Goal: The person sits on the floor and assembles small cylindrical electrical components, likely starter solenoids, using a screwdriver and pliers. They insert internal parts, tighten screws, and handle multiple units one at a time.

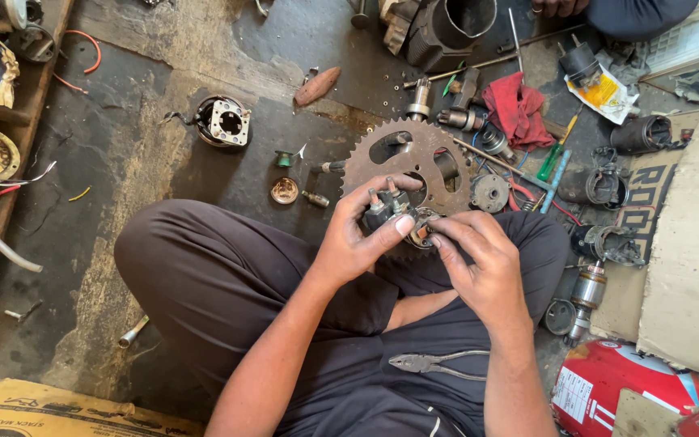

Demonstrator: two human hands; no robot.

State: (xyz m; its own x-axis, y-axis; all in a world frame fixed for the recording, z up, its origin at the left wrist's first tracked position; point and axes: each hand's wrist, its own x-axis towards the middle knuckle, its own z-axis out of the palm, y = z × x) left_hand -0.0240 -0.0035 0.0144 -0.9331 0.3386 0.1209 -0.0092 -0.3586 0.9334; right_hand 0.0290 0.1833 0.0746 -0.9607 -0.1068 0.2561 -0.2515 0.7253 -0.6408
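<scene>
Sprocket (414,158) rusty matt metal; rag (516,109) red cloth; pliers (434,364) dull grey metal; floor (147,186) rough, grimy concrete.

1. The left hand (357,235) grips a small dark metal electrical part with terminals on top (386,207).
2. The right hand (483,259) pinches a small round metal piece (422,226) against that part.
3. Just beyond the hands, a rusty toothed sprocket wheel (410,158) lies on the grimy concrete floor (139,129).
4. Grey pliers (438,364) rest on the person's dark-trousered lap.
5. A red crumpled rag (515,109) lies near scattered motor parts.

Rusty brown sprocket (408,155), red rag (515,109)
</scene>
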